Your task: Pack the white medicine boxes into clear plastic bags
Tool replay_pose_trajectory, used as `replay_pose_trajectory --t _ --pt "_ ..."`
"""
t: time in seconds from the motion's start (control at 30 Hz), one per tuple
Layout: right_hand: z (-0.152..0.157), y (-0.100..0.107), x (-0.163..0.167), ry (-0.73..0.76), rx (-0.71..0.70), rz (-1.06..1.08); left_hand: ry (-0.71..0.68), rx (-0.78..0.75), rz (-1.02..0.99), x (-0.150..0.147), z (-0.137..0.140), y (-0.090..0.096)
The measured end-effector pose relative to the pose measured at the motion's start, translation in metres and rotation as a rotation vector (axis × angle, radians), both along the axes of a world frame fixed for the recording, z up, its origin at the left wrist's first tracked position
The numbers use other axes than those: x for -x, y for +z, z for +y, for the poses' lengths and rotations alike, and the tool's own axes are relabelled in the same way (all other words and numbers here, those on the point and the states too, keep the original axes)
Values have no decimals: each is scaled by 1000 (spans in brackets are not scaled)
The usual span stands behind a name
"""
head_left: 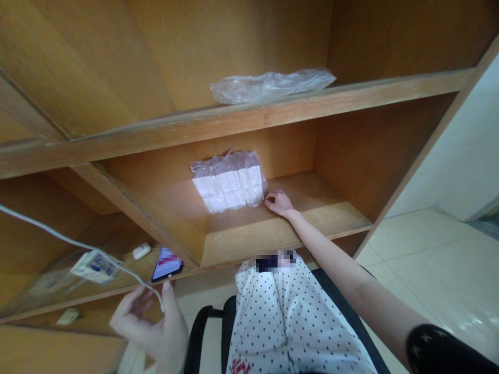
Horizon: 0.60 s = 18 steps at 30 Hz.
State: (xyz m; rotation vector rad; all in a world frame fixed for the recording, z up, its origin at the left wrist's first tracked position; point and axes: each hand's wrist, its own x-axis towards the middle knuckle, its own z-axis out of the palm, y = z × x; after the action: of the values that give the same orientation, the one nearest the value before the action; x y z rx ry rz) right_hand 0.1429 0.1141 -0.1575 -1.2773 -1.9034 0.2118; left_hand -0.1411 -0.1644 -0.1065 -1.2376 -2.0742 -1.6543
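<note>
My right hand (278, 202) reaches into the middle shelf compartment, fingers curled toward the thumb. It is at the right edge of a clear plastic bag of white tissue packs (228, 188); whether the fingertips pinch the bag is hidden. The packs sit in two rows, with loose plastic bunched at the back. Low on the left, my left hand (154, 324) is raised with thumb and fingers apart. A thin white cable (83, 243) runs in from the left edge and stops visually by that thumb. I see no grip on it.
A crumpled clear plastic bag (273, 85) lies on the upper shelf. In the left compartment are a phone (167, 264), a small white case (141, 251) and a white-and-blue packet (96, 267). A wooden divider (144, 213) separates the compartments. A black chair armrest (202, 327) stands below.
</note>
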Motion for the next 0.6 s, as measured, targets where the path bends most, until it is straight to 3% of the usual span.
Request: replay_pose_trajectory --t 0.07,0.13,0.23,0.3,0.4,0.5,0.6 --pt "1 -1 1 -3 5 9 129 95 163 24 3 -18" --pt "1 -1 1 -4 5 15 185 286 182 54 4 -45" --pt "0 -1 1 -2 2 19 79 632 -8 94 7 -86" --pt "0 -1 1 0 -2 19 -11 759 -128 109 12 -104" --pt "-1 0 1 5 -4 16 30 796 -147 115 20 -116" --pt "0 0 0 8 0 18 72 791 -133 113 25 -114" --pt "0 -2 -1 11 3 29 -20 810 -192 110 24 -107"
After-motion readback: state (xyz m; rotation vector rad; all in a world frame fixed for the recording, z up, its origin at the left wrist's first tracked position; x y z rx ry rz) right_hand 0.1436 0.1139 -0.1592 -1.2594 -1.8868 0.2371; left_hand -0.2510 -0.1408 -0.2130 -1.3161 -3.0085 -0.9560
